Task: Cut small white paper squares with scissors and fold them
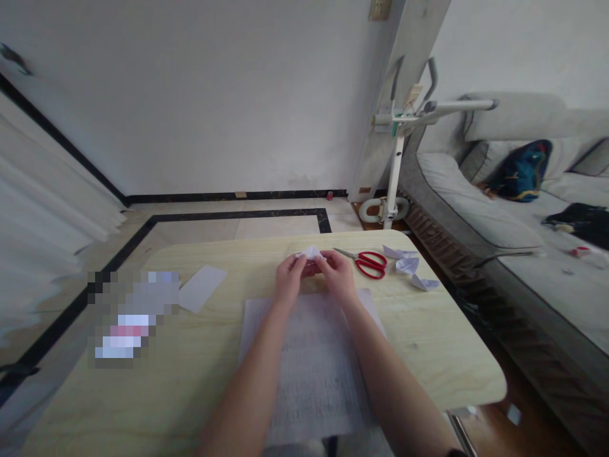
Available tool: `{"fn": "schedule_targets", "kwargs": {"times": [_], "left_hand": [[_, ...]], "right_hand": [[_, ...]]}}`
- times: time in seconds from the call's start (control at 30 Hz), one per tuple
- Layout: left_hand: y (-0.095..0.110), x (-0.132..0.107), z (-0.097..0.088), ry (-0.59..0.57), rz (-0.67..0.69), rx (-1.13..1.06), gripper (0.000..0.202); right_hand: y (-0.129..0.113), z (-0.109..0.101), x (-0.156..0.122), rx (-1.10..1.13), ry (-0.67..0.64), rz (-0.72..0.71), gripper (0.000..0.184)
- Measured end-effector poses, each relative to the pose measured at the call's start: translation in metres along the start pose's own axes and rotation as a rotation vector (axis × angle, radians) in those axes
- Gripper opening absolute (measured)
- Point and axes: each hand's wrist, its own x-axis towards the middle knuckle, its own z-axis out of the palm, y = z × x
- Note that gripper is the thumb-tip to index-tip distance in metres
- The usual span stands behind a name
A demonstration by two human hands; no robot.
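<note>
Between my two hands is a small folded piece of white paper (311, 252), held a little above the table near its far edge. My left hand (288, 274) pinches its left side and my right hand (337, 273) pinches its right side; the fingers behind it are partly hidden. Under my forearms lies a large printed sheet (316, 368). Red-handled scissors (371, 262) rest just right of my right hand, blades pointing left. Beyond them sit several folded white paper pieces (408, 264).
The pale wooden table (442, 343) has rounded corners. On its left are a blank white paper slip (202, 289) and a pixelated, unreadable patch. A grey sofa (480, 216) and a white exercise stand (394, 171) are off to the right; a wall rises behind.
</note>
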Motion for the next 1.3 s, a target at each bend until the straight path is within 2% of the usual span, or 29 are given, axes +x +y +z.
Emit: {"fn": "schedule_targets", "kwargs": {"times": [0.4, 0.77, 1.03, 1.3], "left_hand": [[0.0041, -0.0015, 0.0028, 0.015, -0.018, 0.025, 0.036], [0.0014, -0.0004, 0.0006, 0.033, -0.004, 0.067, 0.036], [-0.0023, 0.002, -0.0007, 0.007, -0.023, -0.017, 0.039], [-0.0046, 0.0037, -0.003, 0.03, -0.014, 0.03, 0.04]], "right_hand": [[0.0049, -0.002, 0.0013, -0.078, 0.013, -0.039, 0.023], [-0.0015, -0.0014, -0.0003, -0.03, -0.012, -0.008, 0.021], [0.0032, -0.0025, 0.001, -0.042, 0.008, -0.039, 0.018], [0.0048, -0.0018, 0.0014, -0.026, -0.003, -0.028, 0.018]]}}
